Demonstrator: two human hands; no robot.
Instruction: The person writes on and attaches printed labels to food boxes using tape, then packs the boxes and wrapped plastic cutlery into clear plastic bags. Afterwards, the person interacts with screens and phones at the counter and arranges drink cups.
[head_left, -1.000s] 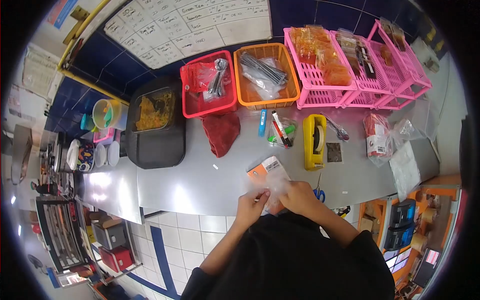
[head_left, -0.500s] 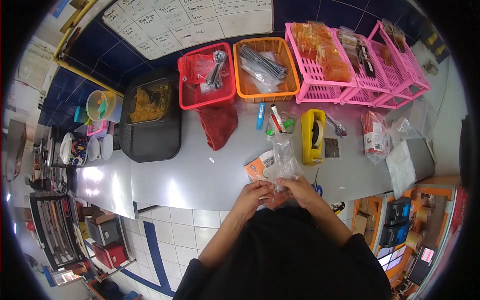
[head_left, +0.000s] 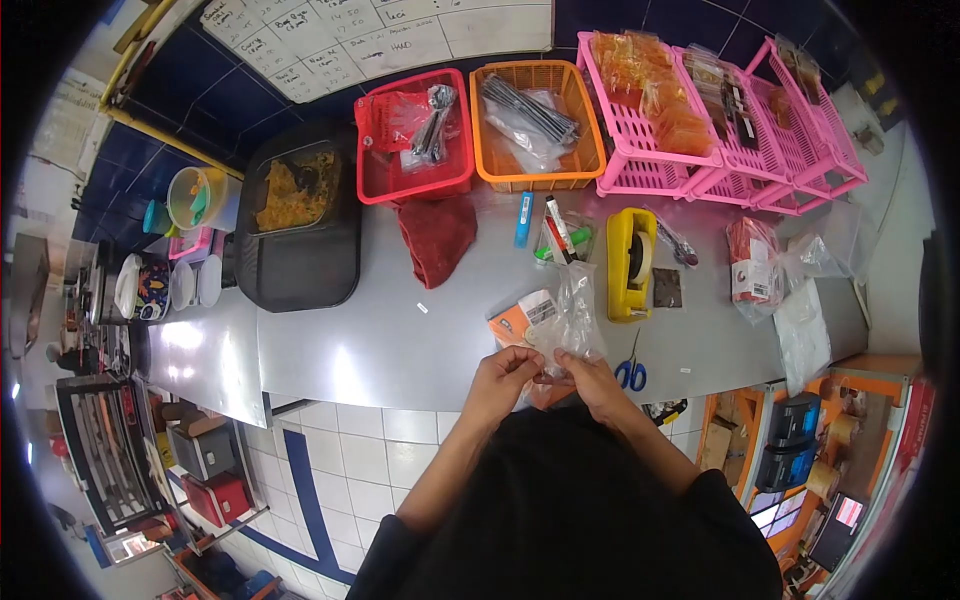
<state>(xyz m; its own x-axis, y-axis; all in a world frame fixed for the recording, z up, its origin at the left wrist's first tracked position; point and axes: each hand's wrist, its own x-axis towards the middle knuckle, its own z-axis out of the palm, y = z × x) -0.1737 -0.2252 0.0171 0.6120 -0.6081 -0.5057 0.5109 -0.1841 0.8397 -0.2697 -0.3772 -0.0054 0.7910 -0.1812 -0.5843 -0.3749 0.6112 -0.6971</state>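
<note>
A clear plastic bag [head_left: 577, 300] stretches up and away from my fingers at the table's front edge. My left hand [head_left: 506, 380] is closed in a pinch at the left side of its near end. Facing it, my right hand [head_left: 592, 384] pinches the same end, thumb toward the left hand. An orange packet with a white label [head_left: 510, 322] lies behind my left hand, partly covered by the bag. Some orange also shows below my fingers; what it belongs to is hidden. Blue-handled scissors [head_left: 631, 374] rest just right of my right hand.
Behind the bag are markers [head_left: 557, 228] and a yellow tape dispenser [head_left: 630, 266]. Red [head_left: 415, 190], orange [head_left: 540, 181] and pink baskets [head_left: 650, 176] line the wall. A black tray [head_left: 300, 270] and a dark red cloth [head_left: 437, 240] lie left. Red packets [head_left: 752, 262] sit right.
The view has shifted slightly, showing more of the scissors. Both hands stay close together on the bag, with the fingers a little differently placed.
</note>
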